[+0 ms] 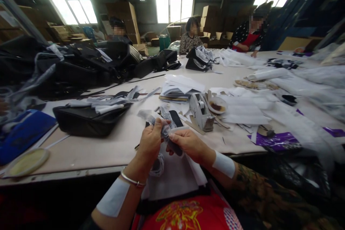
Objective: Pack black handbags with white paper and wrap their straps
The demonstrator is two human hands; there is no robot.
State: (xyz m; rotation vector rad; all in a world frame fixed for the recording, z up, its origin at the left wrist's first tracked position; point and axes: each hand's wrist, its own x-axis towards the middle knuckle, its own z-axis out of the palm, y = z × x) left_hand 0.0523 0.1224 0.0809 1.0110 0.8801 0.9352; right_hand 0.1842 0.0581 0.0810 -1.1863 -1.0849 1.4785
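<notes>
Just over the table's near edge, my left hand [150, 137] pinches a bunched strip of thin grey-white wrapping paper [165, 126] between thumb and fingers. My right hand [188, 142] grips the same strip from the other side, its thumb pressed on top. A dark strap-like end shows below the fingers, and I cannot make out what the wrapping covers. Behind the hands lies a black flat piece [175, 118]. Under them are white sheets [172, 181] and a small coil of white cord [157, 167].
A black bag [91, 120] with paper strips on it lies left. A tape dispenser [201, 112], a dish of brown stuff [217, 105] and stacked papers [180, 87] stand ahead. Black bags [88, 61] pile up far left. Several people work across the table.
</notes>
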